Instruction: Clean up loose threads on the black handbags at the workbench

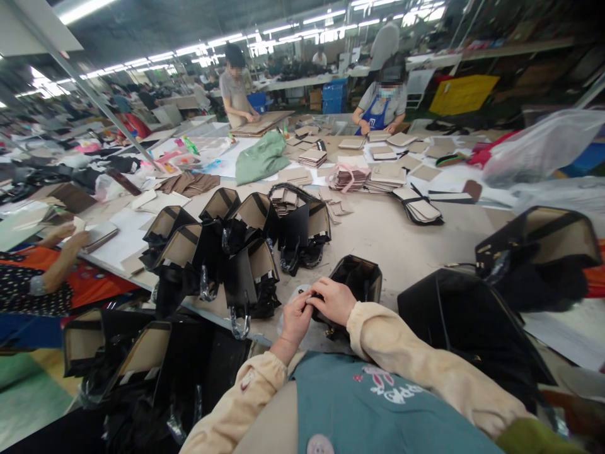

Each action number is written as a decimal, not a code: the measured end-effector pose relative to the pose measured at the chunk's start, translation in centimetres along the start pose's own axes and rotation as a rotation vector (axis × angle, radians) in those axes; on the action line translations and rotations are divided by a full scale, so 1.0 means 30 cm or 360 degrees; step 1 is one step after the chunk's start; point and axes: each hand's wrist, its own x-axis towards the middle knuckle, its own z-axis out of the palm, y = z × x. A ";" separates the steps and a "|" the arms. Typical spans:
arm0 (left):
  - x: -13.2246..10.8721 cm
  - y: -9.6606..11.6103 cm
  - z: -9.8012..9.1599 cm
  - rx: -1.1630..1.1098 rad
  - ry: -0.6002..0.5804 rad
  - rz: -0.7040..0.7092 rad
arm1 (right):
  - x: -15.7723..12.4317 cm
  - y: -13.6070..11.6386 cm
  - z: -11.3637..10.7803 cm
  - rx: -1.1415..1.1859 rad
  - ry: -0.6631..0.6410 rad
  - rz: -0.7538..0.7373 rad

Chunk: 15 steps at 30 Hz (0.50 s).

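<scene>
Your teal apron (368,419) lies below your left hand (293,318) and right hand (334,299), fingertips curled tight together, grip contents unclear, the open black bag (363,277) just beyond the nearer right.

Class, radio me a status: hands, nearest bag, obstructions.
Left hand, right hand: together, anything pinched unclear. Nearest bag: open, on table. Possible clutter: other bags, both sides.

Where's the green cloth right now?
In the head view, the green cloth lies left of centre on the far part of the worktable, beyond the clustered black bags and just left of a stack of tan boards.
</scene>
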 end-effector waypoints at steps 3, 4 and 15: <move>0.001 -0.001 0.000 -0.0021 -0.0021 -0.0014 | 0.000 -0.003 0.003 0.0032 -0.0031 -0.0043; 0.001 -0.001 0.000 -0.0029 -0.0027 -0.0018 | 0.000 -0.005 0.002 0.0040 -0.0037 -0.0054; 0.007 0.007 -0.001 -0.0089 -0.0003 -0.0024 | -0.001 0.019 -0.001 0.0244 -0.0007 -0.0101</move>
